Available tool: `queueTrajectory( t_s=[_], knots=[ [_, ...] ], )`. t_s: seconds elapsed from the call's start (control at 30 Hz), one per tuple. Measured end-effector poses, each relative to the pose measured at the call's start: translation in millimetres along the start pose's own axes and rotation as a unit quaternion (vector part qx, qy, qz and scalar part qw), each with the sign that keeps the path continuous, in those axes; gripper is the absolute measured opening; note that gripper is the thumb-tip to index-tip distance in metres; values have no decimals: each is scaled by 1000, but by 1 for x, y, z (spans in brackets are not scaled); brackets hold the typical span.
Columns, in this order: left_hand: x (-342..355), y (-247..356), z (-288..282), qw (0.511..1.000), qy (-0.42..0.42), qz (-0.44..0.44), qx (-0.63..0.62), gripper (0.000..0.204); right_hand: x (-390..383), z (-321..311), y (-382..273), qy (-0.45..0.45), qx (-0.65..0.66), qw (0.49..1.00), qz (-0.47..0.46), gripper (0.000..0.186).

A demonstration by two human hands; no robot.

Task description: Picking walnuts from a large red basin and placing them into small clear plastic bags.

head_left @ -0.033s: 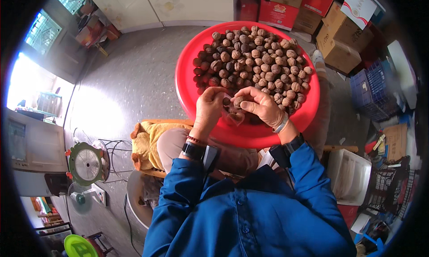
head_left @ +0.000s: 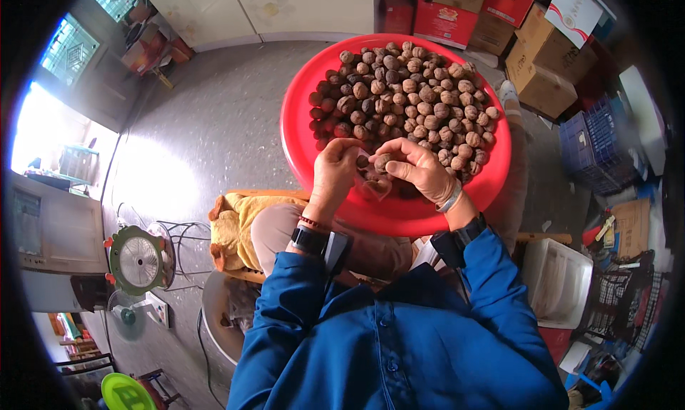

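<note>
A wide red basin [head_left: 294, 135] in front of me holds a heap of walnuts [head_left: 421, 110]. Over its near edge, my left hand [head_left: 334, 171] pinches the rim of a small clear plastic bag [head_left: 375, 190] with a pale heart outline on it. Dark walnuts seem to show through the film. Between thumb and fingers, my right hand [head_left: 422, 169] grips a single walnut [head_left: 383, 163] at the bag's mouth. Whether these right fingers also touch the film cannot be made out.
Cardboard boxes [head_left: 539, 89] and a dark blue crate [head_left: 598, 146] stand to the right, near a white plastic tub [head_left: 560, 281]. A green-rimmed fan [head_left: 138, 261] with cables is at left. Close by my left leg are a yellow plush cushion [head_left: 250, 228] and a metal bowl [head_left: 217, 317].
</note>
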State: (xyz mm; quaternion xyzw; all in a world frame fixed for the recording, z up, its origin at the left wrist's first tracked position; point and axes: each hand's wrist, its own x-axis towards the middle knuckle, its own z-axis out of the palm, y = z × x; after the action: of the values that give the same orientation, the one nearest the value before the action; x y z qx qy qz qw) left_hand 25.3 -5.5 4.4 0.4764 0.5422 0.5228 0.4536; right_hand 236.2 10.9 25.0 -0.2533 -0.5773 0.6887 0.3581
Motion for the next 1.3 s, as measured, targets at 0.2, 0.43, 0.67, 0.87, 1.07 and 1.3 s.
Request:
queueTrajectory(
  t_s=[0.2,0.43,0.67,0.87,1.07,1.3],
  knots=[
    [-2,2,-1,1000,0,-19,3,18,-1,-2,-3,17,27,999,16,31],
    [-1,2,-1,999,12,21,37,19,-2,-3,-5,33,81,995,43,25],
    [0,-2,0,1000,13,5,6,14,1,0,1,68,-35,996,-45,35],
    [0,-4,-2,998,12,56,39,19,6,9,6,74,-331,931,-132,45],
    [-1,0,-3,1000,10,-6,17,17,12,-11,31,204,-283,937,-28,22],
    [-2,2,-3,1000,20,-24,0,13,10,-15,49,231,-393,889,35,12]
  ],
)
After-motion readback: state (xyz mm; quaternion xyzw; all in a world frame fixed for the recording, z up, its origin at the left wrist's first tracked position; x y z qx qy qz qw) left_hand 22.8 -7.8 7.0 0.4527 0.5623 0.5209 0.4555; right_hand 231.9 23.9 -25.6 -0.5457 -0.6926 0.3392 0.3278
